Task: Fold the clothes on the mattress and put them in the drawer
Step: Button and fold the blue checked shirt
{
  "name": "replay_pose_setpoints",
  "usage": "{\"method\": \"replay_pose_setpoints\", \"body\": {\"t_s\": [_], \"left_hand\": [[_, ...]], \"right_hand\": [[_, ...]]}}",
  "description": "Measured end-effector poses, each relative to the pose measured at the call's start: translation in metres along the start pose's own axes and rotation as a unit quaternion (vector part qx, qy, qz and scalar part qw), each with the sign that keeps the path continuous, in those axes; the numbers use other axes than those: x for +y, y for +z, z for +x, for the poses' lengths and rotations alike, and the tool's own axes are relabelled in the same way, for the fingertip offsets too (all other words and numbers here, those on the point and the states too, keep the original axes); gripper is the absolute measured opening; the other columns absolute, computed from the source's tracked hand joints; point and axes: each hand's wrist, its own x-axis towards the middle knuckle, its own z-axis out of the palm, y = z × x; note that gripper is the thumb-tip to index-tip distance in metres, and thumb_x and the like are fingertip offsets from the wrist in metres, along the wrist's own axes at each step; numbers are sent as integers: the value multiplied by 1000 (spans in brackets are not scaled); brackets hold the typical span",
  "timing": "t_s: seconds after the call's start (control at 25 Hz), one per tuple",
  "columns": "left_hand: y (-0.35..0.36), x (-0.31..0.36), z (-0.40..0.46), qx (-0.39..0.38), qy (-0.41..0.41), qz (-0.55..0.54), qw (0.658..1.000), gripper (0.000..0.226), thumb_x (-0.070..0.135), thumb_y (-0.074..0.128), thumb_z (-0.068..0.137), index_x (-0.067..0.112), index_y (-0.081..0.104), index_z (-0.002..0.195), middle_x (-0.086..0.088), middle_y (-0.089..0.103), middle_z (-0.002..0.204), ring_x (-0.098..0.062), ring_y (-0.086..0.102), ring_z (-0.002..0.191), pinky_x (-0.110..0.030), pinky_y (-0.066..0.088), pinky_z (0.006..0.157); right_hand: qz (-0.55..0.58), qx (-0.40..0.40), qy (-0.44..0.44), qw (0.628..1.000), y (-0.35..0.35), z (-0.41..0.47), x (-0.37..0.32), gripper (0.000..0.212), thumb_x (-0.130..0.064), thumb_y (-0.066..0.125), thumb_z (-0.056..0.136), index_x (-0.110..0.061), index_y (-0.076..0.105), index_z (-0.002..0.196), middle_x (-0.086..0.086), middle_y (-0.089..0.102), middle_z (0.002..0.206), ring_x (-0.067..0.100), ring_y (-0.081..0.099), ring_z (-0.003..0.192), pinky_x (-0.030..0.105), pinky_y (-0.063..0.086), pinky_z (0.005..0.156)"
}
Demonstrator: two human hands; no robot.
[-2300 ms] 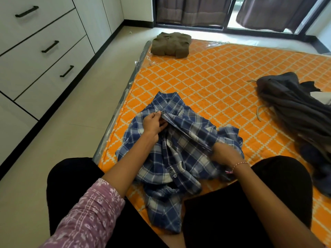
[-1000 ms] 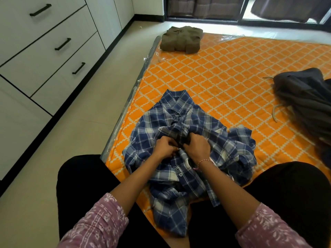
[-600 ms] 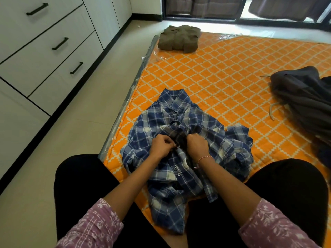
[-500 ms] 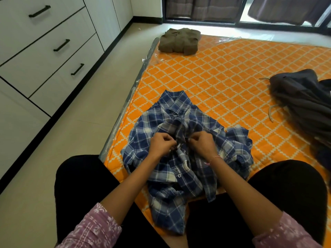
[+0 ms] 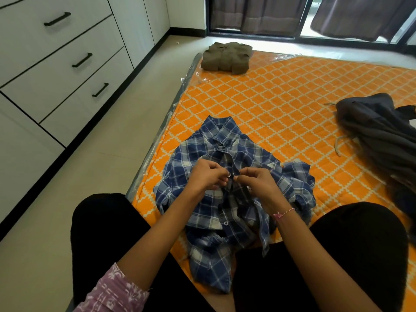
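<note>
I pinch the small silver button (image 5: pixel 229 175) in my left hand (image 5: pixel 208 176), my right hand (image 5: pixel 256 181) just beside it pinching the blue-and-white plaid cotton shirt (image 5: pixel 227 194) placket; I'd keep both edges taut and aligned.

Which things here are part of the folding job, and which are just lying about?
Job:
plaid shirt, pinched by left hand and right hand
olive shirt, folded
grey clothes
mattress
drawers, closed

Lying about:
curtains
plastic wrap
</note>
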Motion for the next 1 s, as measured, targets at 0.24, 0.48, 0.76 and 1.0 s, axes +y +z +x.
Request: {"method": "replay_pose_setpoints", "body": {"t_s": [0.24, 0.48, 0.76, 1.0], "left_hand": [[6, -5, -4, 7, -25, -58, 998, 9, 10, 62, 88, 5, 65, 81, -3, 66, 69, -8, 61, 58, -18, 49, 55], [12, -9, -5, 17, -18, -107, 994, 11, 9, 60, 90, 8, 64, 79, -1, 66, 69, -5, 62, 57, -21, 52, 62], [15, -16, -3, 34, 7, -117, 993, 15, 5, 60, 89, 9, 63, 74, -4, 66, 69, -6, 63, 57, -19, 52, 59], [13, -13, 2, 10, 64, -52, 997, 14, 4, 63, 88, 8, 62, 74, -6, 65, 69, -4, 62, 54, -14, 50, 54]], "right_hand": [[-69, 101, -94, 988, 12, -2, 8, 17, -8, 66, 84, -14, 65, 68, 2, 62, 64, 12, 54, 61, 25, 46, 57], [-165, 179, -166, 956, 21, -5, 12, 8, -10, 68, 84, -5, 73, 79, 4, 68, 70, 14, 60, 66, 11, 44, 58], [-152, 155, -148, 965, 23, -8, 12, 9, -6, 67, 83, -5, 75, 87, 2, 70, 76, 8, 61, 69, 17, 49, 66], [6, 70, -34, 997, 8, 8, 13, 24, -13, 60, 87, 1, 68, 70, 31, 66, 82, 31, 60, 69, 42, 52, 69]]}}
